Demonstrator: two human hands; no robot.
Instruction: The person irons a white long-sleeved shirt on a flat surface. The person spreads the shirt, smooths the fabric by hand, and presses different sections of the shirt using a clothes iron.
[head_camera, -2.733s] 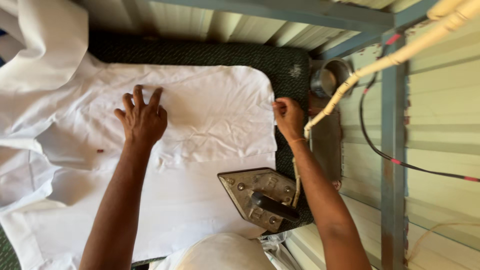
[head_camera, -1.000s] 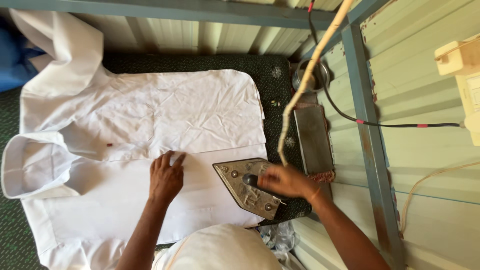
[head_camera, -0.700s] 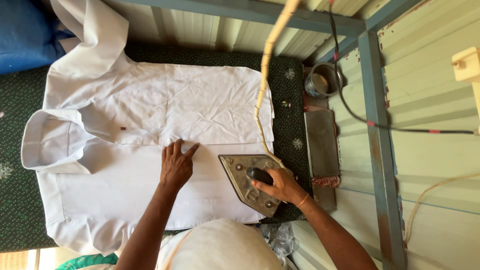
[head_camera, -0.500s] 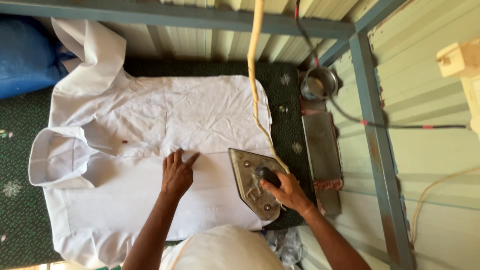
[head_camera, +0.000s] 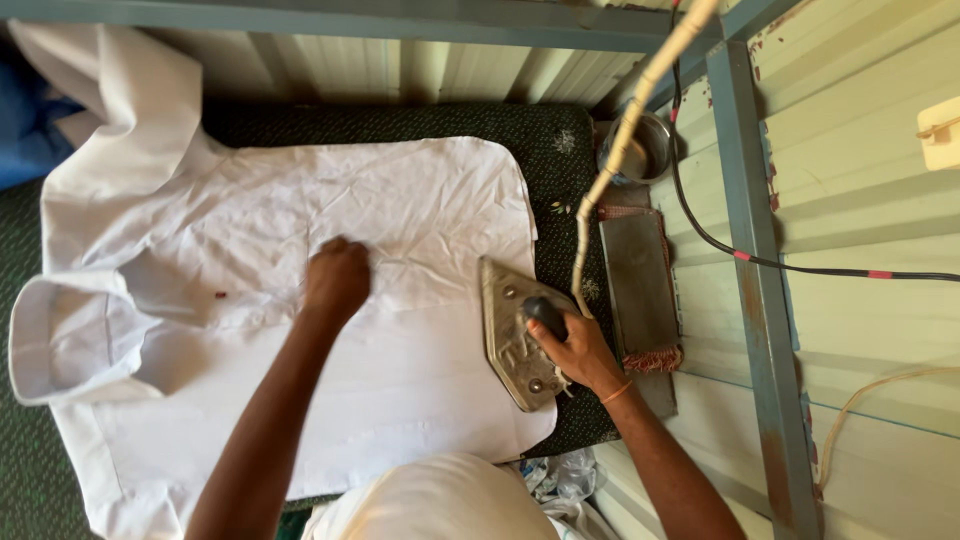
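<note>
Right hand (head_camera: 575, 345) fingers are wrapped tight round the dark handle of the iron (head_camera: 520, 335), on the white shirt (head_camera: 400, 250)'s right edge. Left hand (head_camera: 337, 278) — fingers curled — presses the creased cloth mid-board. Pressing is underway; the wrinkled far panel looks unfinished.
</note>
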